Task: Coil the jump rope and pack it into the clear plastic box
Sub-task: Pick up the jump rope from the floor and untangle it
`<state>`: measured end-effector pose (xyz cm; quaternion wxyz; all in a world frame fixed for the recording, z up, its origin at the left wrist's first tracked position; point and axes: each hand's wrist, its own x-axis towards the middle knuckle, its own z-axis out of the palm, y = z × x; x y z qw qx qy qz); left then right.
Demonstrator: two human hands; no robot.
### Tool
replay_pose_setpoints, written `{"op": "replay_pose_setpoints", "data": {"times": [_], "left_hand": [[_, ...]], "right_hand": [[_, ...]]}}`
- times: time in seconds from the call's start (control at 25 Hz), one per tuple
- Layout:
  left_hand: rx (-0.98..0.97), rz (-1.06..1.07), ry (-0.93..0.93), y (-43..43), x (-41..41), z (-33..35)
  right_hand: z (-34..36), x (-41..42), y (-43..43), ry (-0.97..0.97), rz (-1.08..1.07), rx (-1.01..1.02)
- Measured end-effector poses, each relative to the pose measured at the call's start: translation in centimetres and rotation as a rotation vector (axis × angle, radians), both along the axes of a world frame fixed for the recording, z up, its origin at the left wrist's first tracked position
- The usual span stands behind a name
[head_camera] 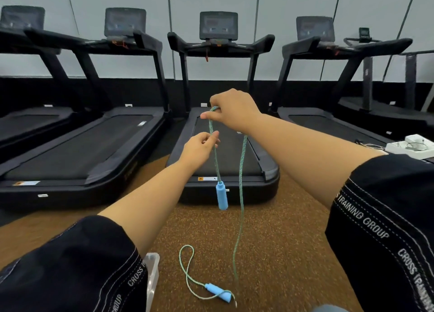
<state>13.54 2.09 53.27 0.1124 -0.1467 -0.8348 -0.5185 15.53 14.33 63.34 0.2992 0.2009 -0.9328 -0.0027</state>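
Counting it all up: four treadmills across the back, far left (28, 114), next one over (98, 133), centre (223, 151), right (328, 121), each with one console screen, so four screens (218, 26). Plus one smaller machine with a tiny display (364, 33) at the far right. One jump rope (242, 194) with two blue handles, one dangling (222, 195), one on the floor (218, 292). Two hands on the rope, left hand (199, 149) and right hand (234, 110). Two dark sleeves (70, 271). One clear plastic box (152, 278) at the bottom edge, partly hidden. One white box (411, 148) at the right edge.
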Motion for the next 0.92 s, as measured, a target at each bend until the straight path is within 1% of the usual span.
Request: {"op": "replay_pose_setpoints", "data": {"times": [0.16, 0.32, 0.56, 0.6, 0.64, 0.72, 0.76, 0.8, 0.84, 0.92], "left_hand": [[0.115, -0.017, -0.045, 0.4, -0.5, -0.2], [0.281, 0.057, -0.114, -0.8, -1.2, -0.1], [0.35, 0.213, -0.192, -6.1, -2.1, -2.3], [0.342, 0.237, -0.197, -6.7, -1.8, -2.6], [0.286, 0.278, -0.203, -7.3, -1.2, -2.9], [0.064, 0.39, -0.223, -8.1, -0.1, -3.6], [-0.002, 0.41, -0.246, -8.4, 0.4, -4.1], [0.005, 0.374, -0.289, -8.5, 0.8, -4.6], [0.09, 0.288, -0.34, -8.6, 1.1, -5.0], [0.408, 0.089, -0.443, -8.6, 1.6, -5.5]], "right_hand": [[-0.6, -0.5, 0.9, 0.004, -0.008, 0.012], [-0.5, -0.6, 2.7, 0.004, -0.051, 0.055], [-0.1, -0.5, 7.2, 0.007, -0.122, -0.027], [-0.2, -0.5, 7.8, 0.007, -0.106, -0.059], [-0.2, -0.3, 8.2, 0.011, -0.082, -0.092], [-0.1, 0.0, 8.9, 0.027, -0.036, -0.18], [0.0, 0.2, 9.2, 0.033, -0.026, -0.237], [0.1, 0.3, 9.7, 0.037, -0.032, -0.29], [0.2, 0.5, 10.2, 0.038, -0.048, -0.337], [0.1, 0.7, 11.4, 0.027, -0.095, -0.445]]}}
